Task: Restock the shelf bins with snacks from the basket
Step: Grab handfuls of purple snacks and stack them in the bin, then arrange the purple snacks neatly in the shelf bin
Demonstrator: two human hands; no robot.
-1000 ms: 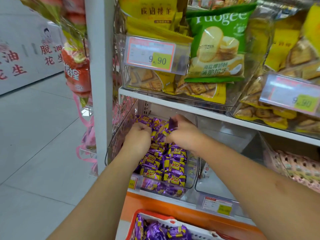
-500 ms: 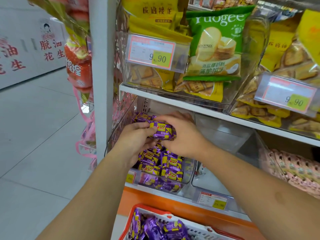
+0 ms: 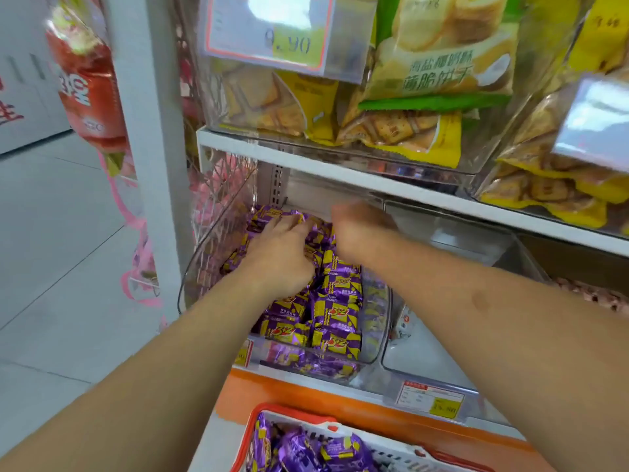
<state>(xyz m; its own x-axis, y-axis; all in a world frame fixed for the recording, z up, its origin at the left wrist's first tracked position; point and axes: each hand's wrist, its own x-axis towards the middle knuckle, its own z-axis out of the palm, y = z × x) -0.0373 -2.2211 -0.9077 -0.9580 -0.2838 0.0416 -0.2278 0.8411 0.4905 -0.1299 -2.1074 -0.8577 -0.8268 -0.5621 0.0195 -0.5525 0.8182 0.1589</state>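
Dozens of purple snack packs (image 3: 335,311) are lying stacked in a clear bin (image 3: 377,321) on the lower shelf, their yellow-and-red labels facing up and forward. Both hands are reaching into the back of that bin. The left hand (image 3: 284,255) is lying palm-down on the packs with its fingers stretching forward over the wrappers near the rear; whether those fingers are pinching a pack or only pressing on it is hard to make out, since their tips are blending into the foil. The right hand (image 3: 357,229) is hanging just beside it, blurring with motion, knuckles up and fingers bending downward toward the packs; what lies under it is hidden, so I cannot tell whether it is holding anything. The two hands are sitting close together but not touching, and both forearms are running in from the bottom corners.

More purple packs are showing in the basket (image 3: 306,419) at the bottom edge, which is being cut off by the frame. An orange base strip (image 3: 299,393) is running beneath the bin. To the right, a neighbouring clear bin (image 3: 442,349) is carrying a price tag (image 3: 430,401) too blurry to read. Above, an upper shelf (image 3: 340,163) is holding yellow cracker bags (image 3: 299,103), a green biscuit bag (image 3: 439,56) and a large price label (image 3: 269,28) reading 9.90. A red packet (image 3: 90,93) is hanging at the left post.
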